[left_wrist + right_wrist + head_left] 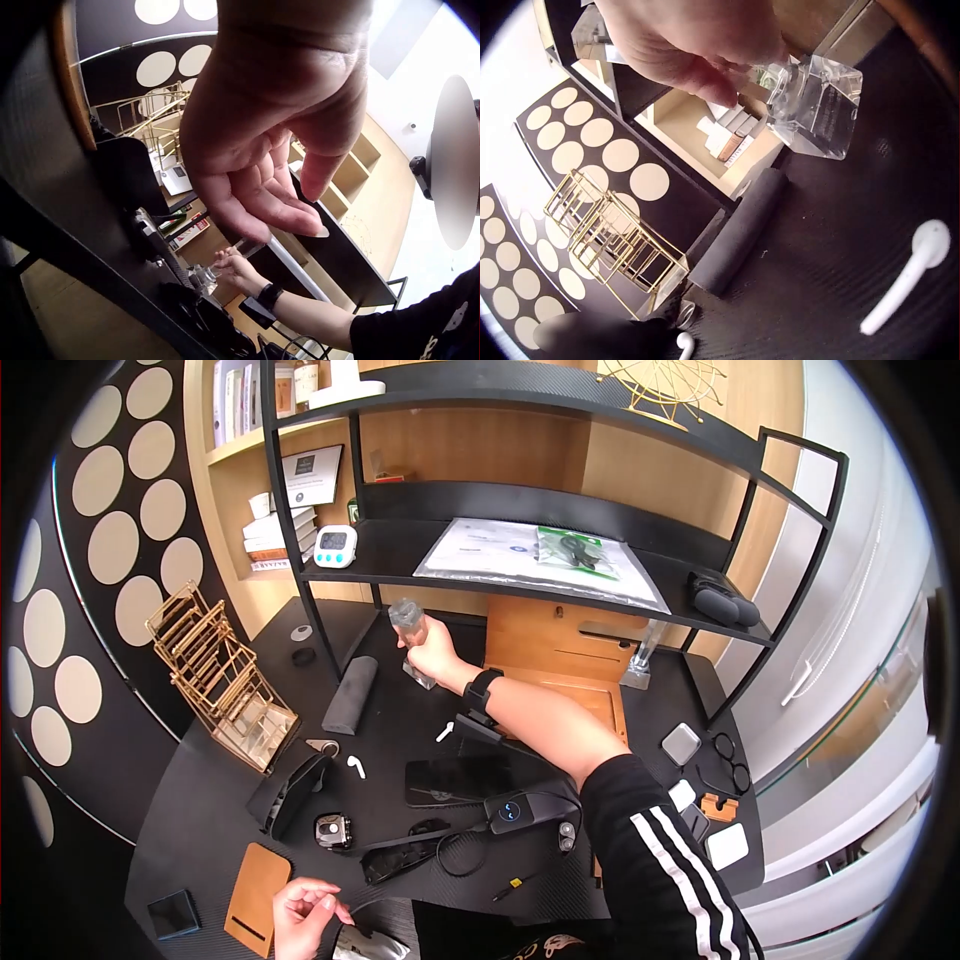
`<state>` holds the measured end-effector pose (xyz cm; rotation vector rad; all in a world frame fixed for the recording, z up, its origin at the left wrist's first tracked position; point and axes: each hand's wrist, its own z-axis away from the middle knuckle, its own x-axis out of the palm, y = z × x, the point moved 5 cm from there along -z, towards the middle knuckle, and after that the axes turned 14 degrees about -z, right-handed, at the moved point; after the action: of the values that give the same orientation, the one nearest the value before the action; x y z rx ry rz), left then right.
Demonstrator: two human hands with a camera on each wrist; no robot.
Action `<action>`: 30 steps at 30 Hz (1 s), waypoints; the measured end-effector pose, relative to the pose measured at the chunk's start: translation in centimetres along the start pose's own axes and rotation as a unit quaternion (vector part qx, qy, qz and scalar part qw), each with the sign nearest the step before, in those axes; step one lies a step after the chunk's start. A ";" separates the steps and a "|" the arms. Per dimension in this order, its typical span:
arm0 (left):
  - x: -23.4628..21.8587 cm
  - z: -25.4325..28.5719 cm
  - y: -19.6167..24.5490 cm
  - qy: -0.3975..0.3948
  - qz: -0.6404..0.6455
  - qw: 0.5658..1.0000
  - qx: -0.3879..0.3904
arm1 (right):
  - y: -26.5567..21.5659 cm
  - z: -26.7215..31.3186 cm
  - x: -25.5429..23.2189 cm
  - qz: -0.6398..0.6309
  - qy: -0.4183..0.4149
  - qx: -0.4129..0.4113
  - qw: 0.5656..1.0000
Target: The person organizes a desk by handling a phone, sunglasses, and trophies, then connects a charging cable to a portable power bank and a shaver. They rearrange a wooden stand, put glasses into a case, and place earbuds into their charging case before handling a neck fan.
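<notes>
In the head view, the right hand (435,655) is closed around the middle of a clear glass piece (407,614). One end of the glass comes out above the fingers, the other end below them. The piece is over the back part of the black desk (210,785), in front of the lower opening of the black shelf (395,560). A dark grey case (350,695) lies near it, to the left, and farther left stands a gold wire frame (225,680). Two white earbuds (356,766) lie nearer to the body. The right forearm passes over the desk and hides a part of the wooden box (545,630). The left hand (305,915) is at the near edge, beside a brown pad (258,900), well apart from the glass.

In the left wrist view, the left hand is large, with its fingers loosely bent, and no thing is seen in them. The right hand with the glass is small behind them.

In the right wrist view, the right hand's fingers are bent around the glass, and its thick square end shows beside them. The dark grey case is near this end. If the glass touches the desk, I cannot tell. One earbud lies apart, at the right side.
</notes>
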<state>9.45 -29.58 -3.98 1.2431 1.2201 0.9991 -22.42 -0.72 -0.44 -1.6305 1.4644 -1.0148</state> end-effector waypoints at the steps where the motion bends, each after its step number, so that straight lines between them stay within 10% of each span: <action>1: 0.1 -0.2 0.1 0.004 -0.015 1.000 0.005 | 0.6 -0.1 -0.2 -0.010 0.022 0.008 1.000; 10: 0.7 0.1 1.3 0.001 0.004 0.999 -0.034 | 5.3 -1.8 -0.9 -0.158 0.177 0.116 0.965; 16: 1.3 0.0 1.8 -0.008 -0.015 0.999 -0.039 | 5.2 -2.4 -1.5 -0.137 -0.076 0.232 0.960; 20: 1.5 0.5 2.5 0.007 -0.006 0.999 -0.045 | 0.4 0.1 -5.4 0.210 -0.128 0.254 0.935; 22: 1.4 0.5 2.9 0.031 -0.052 0.998 -0.018 | -2.0 2.9 -8.3 0.143 -0.215 0.254 0.932; 28: 2.2 -0.1 3.4 0.019 -0.072 0.997 -0.004 | -7.0 14.0 -23.5 0.393 -0.427 0.451 0.678; 30: 2.0 -0.3 3.1 0.030 -0.062 0.998 -0.003 | -10.1 17.2 -28.4 0.387 -0.263 0.565 0.680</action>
<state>9.63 -27.20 -1.07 1.1263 1.3236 0.9538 -3.95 28.69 -1.57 -0.2322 0.6504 -0.5869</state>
